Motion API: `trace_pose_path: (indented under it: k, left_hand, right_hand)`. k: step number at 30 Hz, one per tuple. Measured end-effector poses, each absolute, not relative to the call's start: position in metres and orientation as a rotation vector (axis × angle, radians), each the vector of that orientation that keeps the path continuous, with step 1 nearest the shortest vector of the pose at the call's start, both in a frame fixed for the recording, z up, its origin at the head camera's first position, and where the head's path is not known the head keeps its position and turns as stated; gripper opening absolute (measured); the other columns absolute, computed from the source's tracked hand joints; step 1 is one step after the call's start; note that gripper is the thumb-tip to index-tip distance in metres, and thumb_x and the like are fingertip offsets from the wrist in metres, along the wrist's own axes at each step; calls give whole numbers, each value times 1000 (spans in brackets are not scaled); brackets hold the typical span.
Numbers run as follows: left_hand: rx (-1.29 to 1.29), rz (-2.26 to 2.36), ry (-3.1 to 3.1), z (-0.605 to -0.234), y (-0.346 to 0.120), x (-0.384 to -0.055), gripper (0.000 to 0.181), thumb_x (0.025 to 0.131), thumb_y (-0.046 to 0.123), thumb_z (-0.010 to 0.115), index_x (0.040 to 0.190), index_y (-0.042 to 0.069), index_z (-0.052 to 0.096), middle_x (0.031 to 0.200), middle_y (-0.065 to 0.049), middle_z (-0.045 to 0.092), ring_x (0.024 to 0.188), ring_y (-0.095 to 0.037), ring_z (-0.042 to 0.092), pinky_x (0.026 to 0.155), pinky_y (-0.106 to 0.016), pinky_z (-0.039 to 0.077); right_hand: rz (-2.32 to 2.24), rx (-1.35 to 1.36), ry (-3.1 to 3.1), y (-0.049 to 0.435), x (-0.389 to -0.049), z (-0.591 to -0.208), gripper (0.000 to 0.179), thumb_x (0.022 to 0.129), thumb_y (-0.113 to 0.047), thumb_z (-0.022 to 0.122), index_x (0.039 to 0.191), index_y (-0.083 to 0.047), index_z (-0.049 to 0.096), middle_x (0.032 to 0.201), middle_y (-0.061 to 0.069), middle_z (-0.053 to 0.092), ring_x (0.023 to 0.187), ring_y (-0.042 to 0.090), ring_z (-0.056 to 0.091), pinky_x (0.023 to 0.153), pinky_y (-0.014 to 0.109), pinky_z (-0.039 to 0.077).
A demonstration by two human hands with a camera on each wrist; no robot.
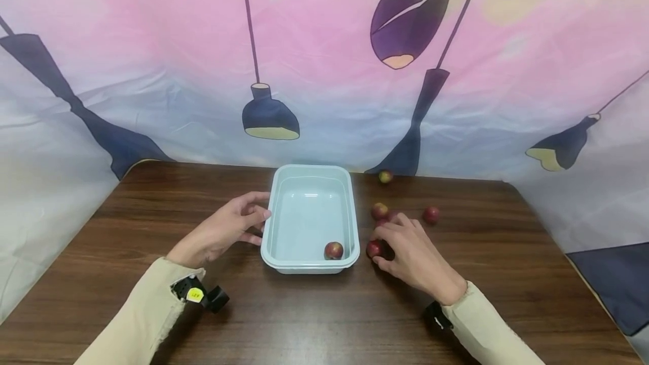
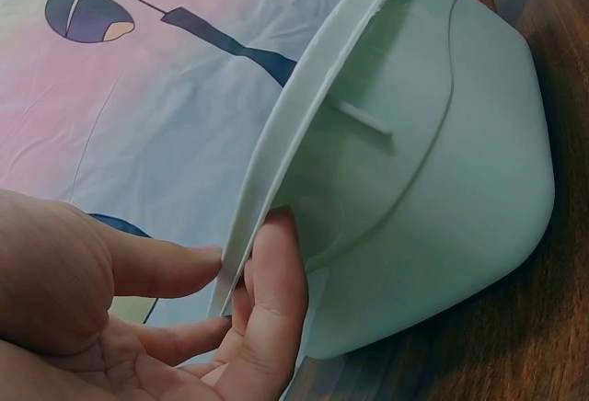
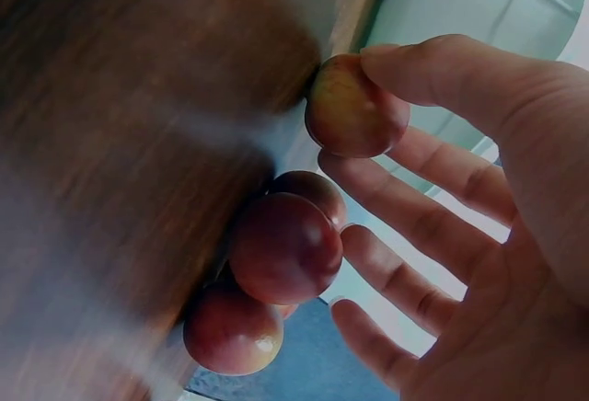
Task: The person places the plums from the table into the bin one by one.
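Observation:
A pale blue-green plastic basin (image 1: 311,213) stands on the table, with one red-and-yellow plum (image 1: 333,250) in its near right corner. My left hand (image 1: 230,227) pinches the basin's left rim; in the left wrist view the thumb lies on the rim and the fingers tuck under it. Just right of the basin, my right hand (image 1: 413,252) holds another plum (image 3: 357,107) between thumb and fingertips, low over the wood. Beyond that hand lie several more plums, among them a dark red plum (image 3: 285,247) close to its fingers.
One plum (image 1: 385,176) lies at the table's back edge by the cloth backdrop (image 1: 324,72). Another plum (image 1: 431,214) sits apart on the right, and a yellowish-red plum (image 1: 379,211) is beyond the right hand. Brown wood table (image 1: 324,314) extends in front of the basin.

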State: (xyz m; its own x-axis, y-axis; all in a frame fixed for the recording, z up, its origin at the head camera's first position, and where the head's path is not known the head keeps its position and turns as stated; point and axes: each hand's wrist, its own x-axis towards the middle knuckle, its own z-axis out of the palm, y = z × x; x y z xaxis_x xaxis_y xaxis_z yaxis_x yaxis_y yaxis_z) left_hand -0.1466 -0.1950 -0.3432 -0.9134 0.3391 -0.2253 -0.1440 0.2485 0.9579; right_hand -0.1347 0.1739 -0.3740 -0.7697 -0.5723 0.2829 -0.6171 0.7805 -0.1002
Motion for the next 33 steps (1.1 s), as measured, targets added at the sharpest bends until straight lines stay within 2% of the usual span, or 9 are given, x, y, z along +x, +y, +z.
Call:
trace_pose_path:
  k: [14,33]
  left_hand:
    - [195,1712,2132,-344,-196,-146,57,109,13,47,159,1,24,123,-26,59,97,-24,67,83,-37,64]
    - [202,1696,2142,-341,-196,-146,56,108,13,48,158,1,25,124,-28,58,98,-25,67,82,-37,64]
  right_hand:
    - [360,915,-2762,179,-133,-360,30,78,-26,89,103,-21,73,98,-8,71,105,18,56,93,41,49]
    - [397,883,-2744,180,-132,-338,22,80,-24,87,96,-26,72,95,-15,70,104,16,54,89,38,45]
